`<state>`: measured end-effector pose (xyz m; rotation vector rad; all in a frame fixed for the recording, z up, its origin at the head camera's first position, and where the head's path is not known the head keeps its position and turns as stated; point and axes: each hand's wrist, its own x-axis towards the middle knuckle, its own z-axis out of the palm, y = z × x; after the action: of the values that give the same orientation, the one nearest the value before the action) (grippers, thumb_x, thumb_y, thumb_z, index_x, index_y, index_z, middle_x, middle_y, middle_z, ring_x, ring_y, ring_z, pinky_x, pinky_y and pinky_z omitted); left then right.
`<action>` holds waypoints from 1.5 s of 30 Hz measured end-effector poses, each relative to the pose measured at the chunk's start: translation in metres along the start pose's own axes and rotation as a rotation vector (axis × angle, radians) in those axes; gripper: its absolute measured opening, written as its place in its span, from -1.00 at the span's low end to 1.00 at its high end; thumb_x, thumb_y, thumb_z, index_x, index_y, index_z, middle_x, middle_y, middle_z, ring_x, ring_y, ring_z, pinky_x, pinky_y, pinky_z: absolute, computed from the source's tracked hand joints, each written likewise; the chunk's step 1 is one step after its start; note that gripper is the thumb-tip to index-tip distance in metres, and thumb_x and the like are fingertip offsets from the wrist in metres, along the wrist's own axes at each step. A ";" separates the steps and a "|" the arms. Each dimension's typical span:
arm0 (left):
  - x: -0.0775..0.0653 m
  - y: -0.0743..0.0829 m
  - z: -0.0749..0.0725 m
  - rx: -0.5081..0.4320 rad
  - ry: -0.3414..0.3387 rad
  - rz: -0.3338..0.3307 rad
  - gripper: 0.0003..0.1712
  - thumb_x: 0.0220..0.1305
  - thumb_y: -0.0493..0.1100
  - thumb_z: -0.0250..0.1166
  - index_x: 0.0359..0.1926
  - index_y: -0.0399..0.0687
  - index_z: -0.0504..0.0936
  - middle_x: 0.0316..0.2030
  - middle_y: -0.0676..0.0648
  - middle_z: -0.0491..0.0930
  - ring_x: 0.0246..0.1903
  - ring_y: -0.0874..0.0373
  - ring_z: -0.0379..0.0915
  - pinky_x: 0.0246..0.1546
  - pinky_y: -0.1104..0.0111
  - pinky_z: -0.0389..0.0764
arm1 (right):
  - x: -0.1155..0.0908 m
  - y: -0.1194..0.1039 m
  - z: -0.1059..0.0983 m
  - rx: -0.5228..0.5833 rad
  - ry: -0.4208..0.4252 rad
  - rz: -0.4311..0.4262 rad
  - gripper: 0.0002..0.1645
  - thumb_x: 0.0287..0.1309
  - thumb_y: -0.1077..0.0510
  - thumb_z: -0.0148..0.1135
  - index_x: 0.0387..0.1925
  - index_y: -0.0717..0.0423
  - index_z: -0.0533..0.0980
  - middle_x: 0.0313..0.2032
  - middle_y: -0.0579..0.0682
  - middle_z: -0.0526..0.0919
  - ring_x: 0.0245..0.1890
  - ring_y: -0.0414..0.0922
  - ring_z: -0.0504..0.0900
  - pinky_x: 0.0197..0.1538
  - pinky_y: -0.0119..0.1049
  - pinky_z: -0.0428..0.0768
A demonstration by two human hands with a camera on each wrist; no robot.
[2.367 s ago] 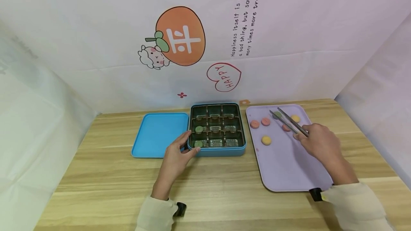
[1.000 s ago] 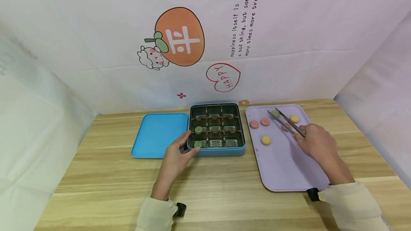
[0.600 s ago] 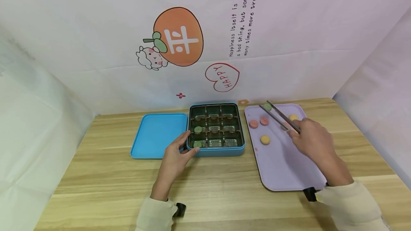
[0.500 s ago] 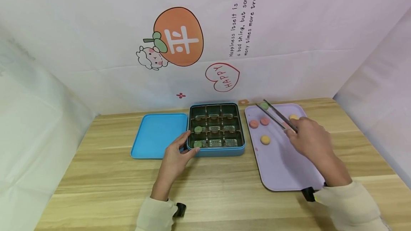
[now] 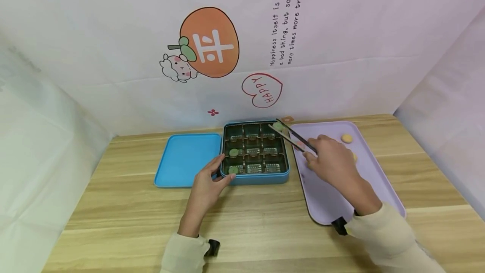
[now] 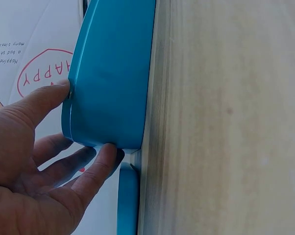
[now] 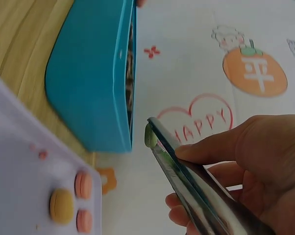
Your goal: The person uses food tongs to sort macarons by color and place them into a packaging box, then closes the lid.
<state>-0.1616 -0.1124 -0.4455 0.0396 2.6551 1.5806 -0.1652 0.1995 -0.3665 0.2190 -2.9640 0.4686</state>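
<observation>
My right hand grips metal tongs. A green macaron is pinched in their tips, held over the far right corner of a blue tin box. In the right wrist view, the macaron is not seen from the left side, but the tongs show clearly beside the tin's rim. Thumb at the front rim and fingers at the side, my left hand holds the tin's near left corner. Inside, two green macarons sit in the left column's middle and near compartments.
A lilac tray lies right of the tin, under my right forearm. It bears yellow macarons and pink macarons, some hidden by my hand in the head view. The blue lid lies left of the tin. A printed cloth hangs behind.
The tongs have closed on the green macaron, lifted it from the tray and carried it left to the tin. My left hand has stayed at the tin's corner.
</observation>
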 end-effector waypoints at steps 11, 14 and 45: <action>0.001 0.002 -0.002 -0.006 0.003 -0.002 -0.16 0.35 -0.15 0.49 0.57 -0.01 0.36 0.59 -0.20 0.23 0.52 -0.18 0.27 0.19 0.10 0.73 | 0.014 -0.041 0.013 0.013 -0.013 -0.087 -0.62 0.30 0.18 0.41 0.06 0.34 0.70 -0.15 0.24 0.73 -0.32 0.17 0.71 -0.49 -0.01 0.66; 0.001 0.003 -0.003 -0.008 0.002 -0.002 -0.16 0.35 -0.15 0.49 0.57 0.00 0.36 0.59 -0.20 0.22 0.52 -0.19 0.27 0.20 0.11 0.73 | 0.017 -0.050 0.018 0.022 -0.005 -0.116 -0.67 0.31 0.19 0.41 0.01 0.33 0.72 -0.14 0.26 0.73 -0.28 0.16 0.73 -0.43 0.03 0.70; 0.000 0.002 0.000 -0.036 -0.005 0.019 -0.16 0.35 -0.19 0.48 0.57 -0.04 0.34 0.60 -0.23 0.19 0.56 -0.20 0.18 0.23 0.10 0.70 | 0.045 -0.083 0.047 -0.040 -0.069 -0.115 -0.73 0.35 0.11 0.39 -0.07 0.23 0.75 -0.19 0.17 0.73 -0.41 0.03 0.66 -0.51 -0.15 0.58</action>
<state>-0.1617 -0.1112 -0.4436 0.0675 2.6294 1.6319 -0.2012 0.1012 -0.3794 0.4073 -3.0033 0.3948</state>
